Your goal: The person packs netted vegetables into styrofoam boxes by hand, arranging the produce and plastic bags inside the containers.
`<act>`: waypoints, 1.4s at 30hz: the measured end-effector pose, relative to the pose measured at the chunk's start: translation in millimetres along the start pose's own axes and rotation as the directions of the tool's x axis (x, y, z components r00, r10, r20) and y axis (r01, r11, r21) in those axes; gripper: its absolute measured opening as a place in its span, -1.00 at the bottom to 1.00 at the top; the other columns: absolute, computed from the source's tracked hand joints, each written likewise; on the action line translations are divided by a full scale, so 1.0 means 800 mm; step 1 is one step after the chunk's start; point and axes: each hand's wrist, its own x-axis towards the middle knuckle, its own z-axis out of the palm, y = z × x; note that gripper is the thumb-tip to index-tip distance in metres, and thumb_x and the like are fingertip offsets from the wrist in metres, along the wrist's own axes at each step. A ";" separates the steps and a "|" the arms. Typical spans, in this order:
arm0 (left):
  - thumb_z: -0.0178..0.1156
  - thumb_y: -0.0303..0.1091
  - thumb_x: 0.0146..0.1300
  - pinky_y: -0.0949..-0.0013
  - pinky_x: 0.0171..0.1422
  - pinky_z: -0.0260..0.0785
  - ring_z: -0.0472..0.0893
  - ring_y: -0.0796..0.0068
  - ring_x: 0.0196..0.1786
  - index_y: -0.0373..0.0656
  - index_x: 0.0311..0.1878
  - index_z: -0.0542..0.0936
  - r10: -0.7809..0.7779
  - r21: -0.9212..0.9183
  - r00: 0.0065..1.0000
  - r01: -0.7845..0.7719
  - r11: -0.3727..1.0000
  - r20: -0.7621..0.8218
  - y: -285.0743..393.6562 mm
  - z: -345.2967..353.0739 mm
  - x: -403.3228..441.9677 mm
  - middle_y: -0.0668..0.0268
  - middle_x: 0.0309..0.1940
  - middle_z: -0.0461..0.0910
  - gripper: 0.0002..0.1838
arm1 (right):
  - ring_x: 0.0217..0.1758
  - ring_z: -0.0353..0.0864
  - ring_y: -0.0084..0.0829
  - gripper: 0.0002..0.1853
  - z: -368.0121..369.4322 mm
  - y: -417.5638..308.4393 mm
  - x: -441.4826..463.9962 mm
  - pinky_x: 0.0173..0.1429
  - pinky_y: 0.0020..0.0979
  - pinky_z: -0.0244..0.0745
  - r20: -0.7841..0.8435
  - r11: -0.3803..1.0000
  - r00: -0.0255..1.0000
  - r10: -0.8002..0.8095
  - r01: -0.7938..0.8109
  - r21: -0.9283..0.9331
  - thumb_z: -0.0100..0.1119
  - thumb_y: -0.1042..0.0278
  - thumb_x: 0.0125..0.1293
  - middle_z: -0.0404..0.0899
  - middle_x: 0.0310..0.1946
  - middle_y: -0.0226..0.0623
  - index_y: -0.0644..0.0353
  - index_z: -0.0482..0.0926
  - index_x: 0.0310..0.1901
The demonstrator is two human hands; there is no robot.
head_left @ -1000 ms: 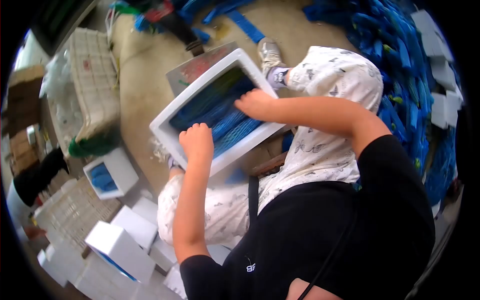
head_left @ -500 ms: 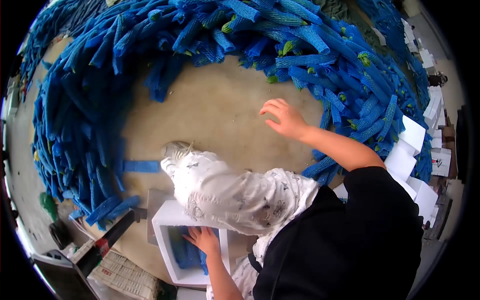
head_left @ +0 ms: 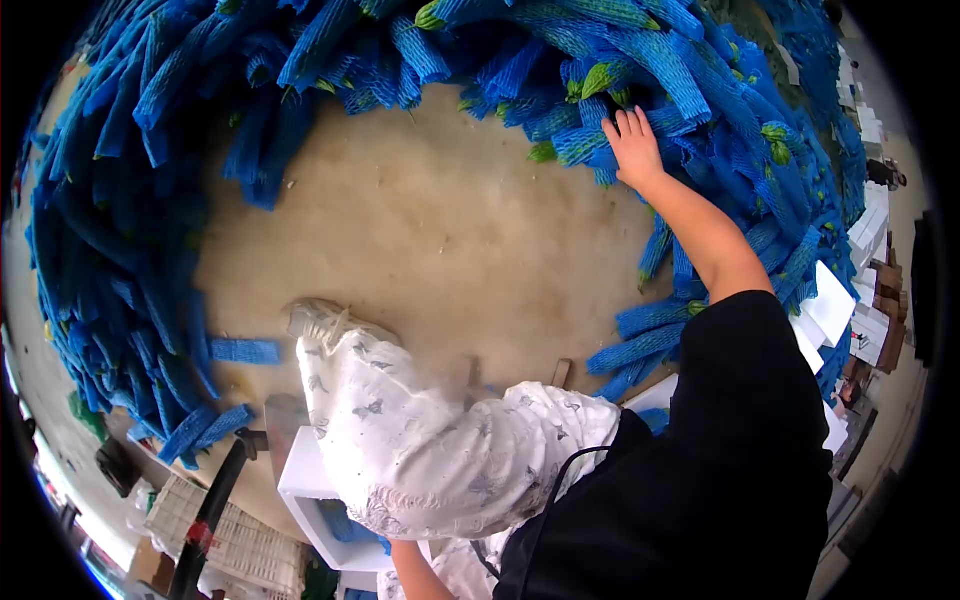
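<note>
Dozens of blue-netted vegetables (head_left: 655,70) lay heaped in an arc on the floor (head_left: 430,220), beyond the foam box (head_left: 308,462) and curving round to its left and right. A few more blue-netted pieces (head_left: 345,527) lay inside the box. The right hand (head_left: 636,150) was well apart from the box, far ahead and to its right, palm down over the inner edge of the heap. Its fingers were extended and slightly spread across the netted pieces there; whether they pressed on them, I could not tell. The left forearm (head_left: 415,572) reached to the box's near side, where the left hand was hidden behind a raised knee (head_left: 395,500), so I could not tell how its fingers were set. That knee covered part of the box. Just left of the box stood a dark bar (head_left: 212,505), with a pale crate (head_left: 240,552) near it, and a shoe (head_left: 335,322) rested beyond the box.
</note>
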 end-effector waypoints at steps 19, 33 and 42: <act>0.09 -0.02 0.21 -0.14 0.50 -0.22 0.11 -0.06 0.42 -0.15 0.40 0.26 -0.002 0.023 0.998 0.003 1.000 -0.061 0.006 -0.013 0.004 0.07 0.39 0.20 -0.27 | 0.27 0.35 -0.01 -0.15 -0.013 -0.087 0.013 0.31 -0.09 0.25 -0.139 0.542 0.732 0.667 -0.348 0.765 0.45 -0.05 -0.06 0.35 0.25 -0.02 0.15 0.30 0.23; 0.12 -0.07 0.20 -0.07 0.49 -0.12 0.15 -0.06 0.39 -0.16 0.39 0.27 -0.028 0.009 0.998 0.029 1.000 -0.056 0.011 -0.022 0.005 0.07 0.38 0.22 -0.30 | 0.09 0.48 -0.20 -0.03 -0.010 -0.244 -0.151 0.21 -0.19 0.37 0.453 -0.467 0.889 0.066 -0.373 0.801 0.41 -0.12 0.06 0.41 0.11 -0.04 0.14 0.13 0.39; 0.14 -0.11 0.20 -0.02 0.48 -0.06 0.18 -0.06 0.37 -0.16 0.38 0.28 -0.055 -0.026 0.995 0.053 0.998 -0.081 0.018 -0.020 -0.010 0.07 0.37 0.23 -0.31 | -0.20 0.60 -0.19 -0.54 0.170 -0.121 0.157 -0.26 -0.10 0.59 0.897 -0.714 0.350 0.270 -0.552 0.430 0.30 -0.03 0.20 0.57 -0.15 -0.19 0.08 0.52 0.01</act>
